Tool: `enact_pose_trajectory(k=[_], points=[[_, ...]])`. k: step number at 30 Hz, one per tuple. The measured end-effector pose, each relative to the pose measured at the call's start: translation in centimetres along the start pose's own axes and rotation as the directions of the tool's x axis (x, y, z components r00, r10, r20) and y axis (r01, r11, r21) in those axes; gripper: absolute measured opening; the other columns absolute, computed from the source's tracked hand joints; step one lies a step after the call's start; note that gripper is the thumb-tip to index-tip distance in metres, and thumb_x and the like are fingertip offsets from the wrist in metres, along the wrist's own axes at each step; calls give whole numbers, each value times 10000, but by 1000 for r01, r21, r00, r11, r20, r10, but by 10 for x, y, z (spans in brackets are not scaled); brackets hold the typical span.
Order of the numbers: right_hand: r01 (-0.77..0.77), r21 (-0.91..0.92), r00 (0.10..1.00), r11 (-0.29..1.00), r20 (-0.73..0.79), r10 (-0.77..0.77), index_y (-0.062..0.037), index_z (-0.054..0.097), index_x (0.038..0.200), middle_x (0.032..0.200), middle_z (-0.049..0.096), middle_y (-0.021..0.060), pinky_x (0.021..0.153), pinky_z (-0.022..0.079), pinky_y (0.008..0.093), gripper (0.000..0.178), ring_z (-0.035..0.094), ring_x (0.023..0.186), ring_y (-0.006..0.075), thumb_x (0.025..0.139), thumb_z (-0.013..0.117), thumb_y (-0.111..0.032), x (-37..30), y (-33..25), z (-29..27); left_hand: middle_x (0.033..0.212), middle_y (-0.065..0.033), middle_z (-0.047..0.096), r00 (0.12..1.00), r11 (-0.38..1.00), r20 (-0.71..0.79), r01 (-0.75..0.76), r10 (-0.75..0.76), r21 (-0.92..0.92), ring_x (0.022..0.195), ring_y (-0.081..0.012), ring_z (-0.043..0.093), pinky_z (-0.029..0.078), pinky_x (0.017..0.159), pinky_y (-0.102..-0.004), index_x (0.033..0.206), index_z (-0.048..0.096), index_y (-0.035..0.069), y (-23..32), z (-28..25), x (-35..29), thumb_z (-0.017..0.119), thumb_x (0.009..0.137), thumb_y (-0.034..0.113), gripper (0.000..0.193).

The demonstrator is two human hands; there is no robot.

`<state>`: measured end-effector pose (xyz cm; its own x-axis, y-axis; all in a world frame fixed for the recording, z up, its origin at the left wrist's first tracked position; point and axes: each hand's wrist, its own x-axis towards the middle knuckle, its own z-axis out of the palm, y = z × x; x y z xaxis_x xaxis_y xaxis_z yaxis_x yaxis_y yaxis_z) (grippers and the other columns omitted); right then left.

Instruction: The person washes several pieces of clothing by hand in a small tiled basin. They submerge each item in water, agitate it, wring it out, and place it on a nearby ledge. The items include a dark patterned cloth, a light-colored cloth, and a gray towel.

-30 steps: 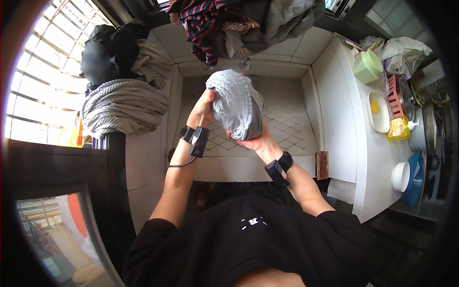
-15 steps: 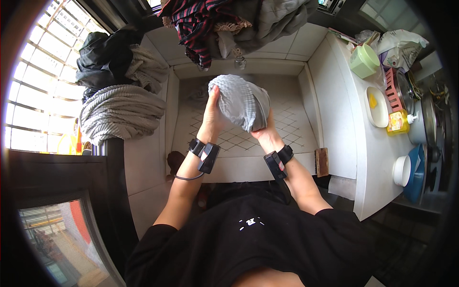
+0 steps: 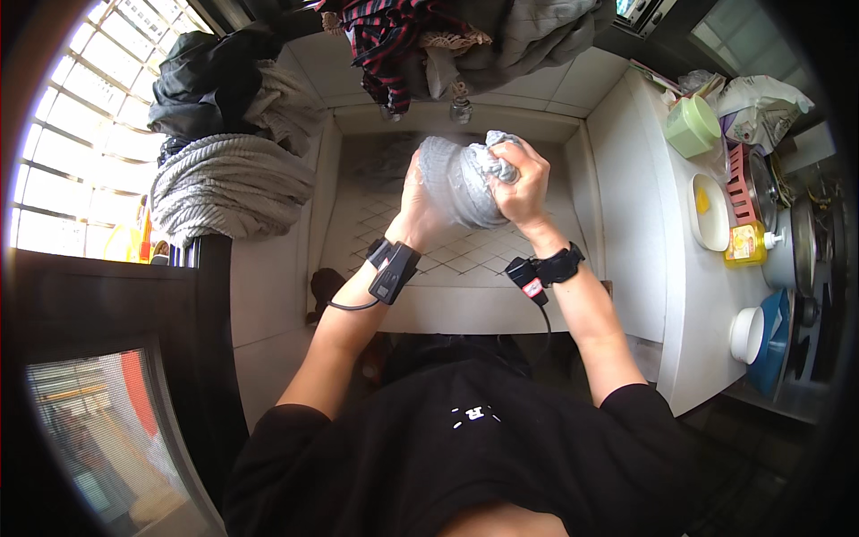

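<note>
A bunched, light grey ribbed cloth [image 3: 452, 183] hangs in the air over the white wash sink [image 3: 474, 288]. My right hand [image 3: 526, 186] is closed in a fist round its right end, and a twisted knot of fabric pokes out between thumb and fingers. On the opposite side my left hand [image 3: 417, 210] grips the cloth; its thumb lies along the edge while the fingers are mostly hidden behind the fabric. The cloth's left part is blurred by motion. Whether it is a garment or a towel I cannot tell.
Left of the sink, a coiled grey ribbed textile [image 3: 233, 188] and a dark garment [image 3: 210, 85] lie by the barred window. Clothes [image 3: 394, 40] hang over the far edge near the taps [image 3: 460, 107]. The right counter holds a soap dish [image 3: 710, 224], yellow pump bottle [image 3: 747, 243] and white bowl [image 3: 746, 335].
My right hand has moved from under the cloth to a fist round its right end, which is now twisted. The left hand has shifted slightly right with the cloth.
</note>
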<state>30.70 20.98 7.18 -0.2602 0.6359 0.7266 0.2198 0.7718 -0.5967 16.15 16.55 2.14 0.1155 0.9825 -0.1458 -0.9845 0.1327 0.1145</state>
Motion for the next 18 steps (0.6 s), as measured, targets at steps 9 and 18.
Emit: enact_pose_trajectory(k=[9, 18], points=[[322, -31, 874, 946, 395, -285, -115, 627, 720, 724, 608, 63, 503, 474, 338, 205, 583, 580, 260, 525, 661, -166, 12, -14, -6, 995, -82, 623, 958, 957, 54, 276, -281, 84, 922, -202, 598, 486, 848, -354, 1028, 554, 48, -1, 1, -11, 430, 929, 360, 350], [147, -20, 849, 989, 515, -116, -95, 653, 785, 778, 631, 99, 577, 508, 363, 227, 617, 649, 287, 578, 647, -187, -27, 3, -3, 847, -34, 626, 982, 453, 190, -177, 17, 874, 794, -102, 569, 459, 672, -284, 867, 594, 41, -16, -63, -5, 601, 773, 116, 121]])
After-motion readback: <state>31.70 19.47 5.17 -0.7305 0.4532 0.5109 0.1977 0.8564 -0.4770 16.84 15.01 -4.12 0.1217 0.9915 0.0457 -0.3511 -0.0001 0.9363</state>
